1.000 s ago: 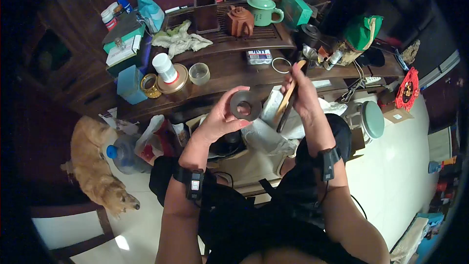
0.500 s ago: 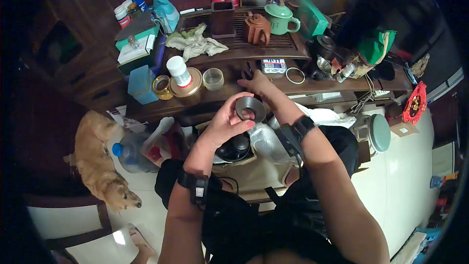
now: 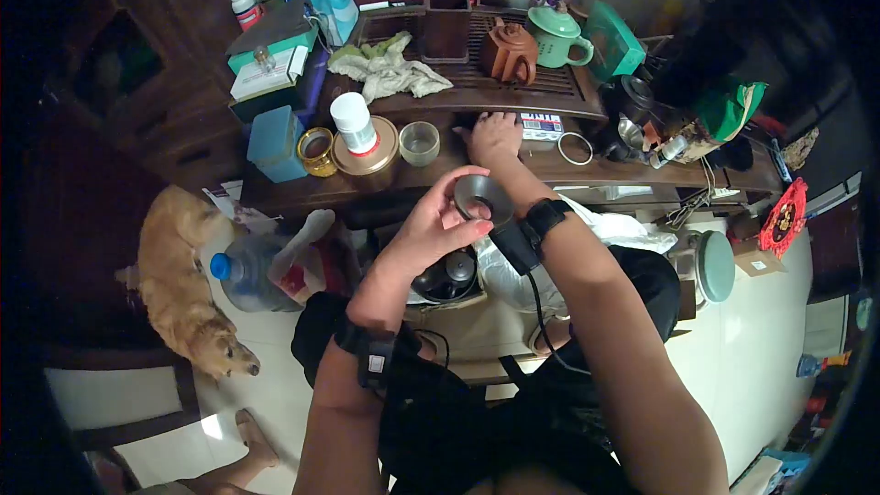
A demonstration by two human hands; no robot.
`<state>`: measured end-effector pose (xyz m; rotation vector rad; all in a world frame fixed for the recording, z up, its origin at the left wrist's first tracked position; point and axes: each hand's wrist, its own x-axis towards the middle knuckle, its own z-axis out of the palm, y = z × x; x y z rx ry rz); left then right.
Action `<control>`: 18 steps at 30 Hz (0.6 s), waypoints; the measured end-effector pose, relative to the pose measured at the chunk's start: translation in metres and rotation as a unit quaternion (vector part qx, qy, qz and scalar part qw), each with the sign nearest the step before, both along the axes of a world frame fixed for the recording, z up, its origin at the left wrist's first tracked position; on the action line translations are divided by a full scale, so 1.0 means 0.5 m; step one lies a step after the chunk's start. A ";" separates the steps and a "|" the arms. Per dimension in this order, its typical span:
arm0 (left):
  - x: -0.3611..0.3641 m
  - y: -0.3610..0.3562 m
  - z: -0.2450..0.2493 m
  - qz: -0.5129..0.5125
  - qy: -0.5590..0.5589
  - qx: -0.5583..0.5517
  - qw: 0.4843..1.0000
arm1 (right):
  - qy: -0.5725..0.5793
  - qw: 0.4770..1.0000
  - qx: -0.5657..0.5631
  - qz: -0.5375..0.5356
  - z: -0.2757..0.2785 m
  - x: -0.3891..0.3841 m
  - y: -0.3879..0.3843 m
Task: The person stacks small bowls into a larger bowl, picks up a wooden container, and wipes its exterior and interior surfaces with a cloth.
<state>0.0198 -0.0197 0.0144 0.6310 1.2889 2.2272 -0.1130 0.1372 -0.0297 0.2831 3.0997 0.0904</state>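
My left hand (image 3: 429, 231) holds up a dark grey funnel-shaped ring (image 3: 496, 192), its fingers and thumb curled round the rim in front of the table edge. Farther out, my right hand (image 3: 496, 137) is palm down on the wooden table, left of a small white printed box (image 3: 541, 126). Its fingers are curled down, and whatever lies beneath them is hidden. A white ring (image 3: 576, 148) lies right of the box. Left of my right hand stands a small translucent cup (image 3: 420, 144).
A white-capped bottle (image 3: 354, 124) stands on a round tin lid. Behind are a brown teapot (image 3: 510, 51), a green lidded mug (image 3: 557, 37) and a cloth (image 3: 390, 71) on a slatted tray. A dog (image 3: 188, 284) lies on the floor at left, near another person's foot (image 3: 255, 438).
My right hand has shifted slightly and now covers the spot where a small dark object showed at its fingertips. My left hand still holds the ring. The camera view has shifted slightly.
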 end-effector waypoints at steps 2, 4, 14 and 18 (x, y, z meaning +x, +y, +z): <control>-0.002 -0.003 0.003 0.016 -0.021 0.013 1.000 | 0.012 1.000 0.020 0.003 0.016 0.019 -0.006; -0.005 -0.007 0.000 0.033 -0.014 -0.010 0.999 | 0.043 0.999 0.006 0.002 0.000 0.021 0.001; -0.005 -0.006 -0.004 0.057 -0.029 -0.025 0.998 | 0.149 0.986 -0.061 0.053 -0.015 0.056 0.043; -0.004 -0.007 -0.004 0.057 -0.037 -0.019 0.997 | 0.163 0.983 -0.062 0.064 -0.019 0.065 0.049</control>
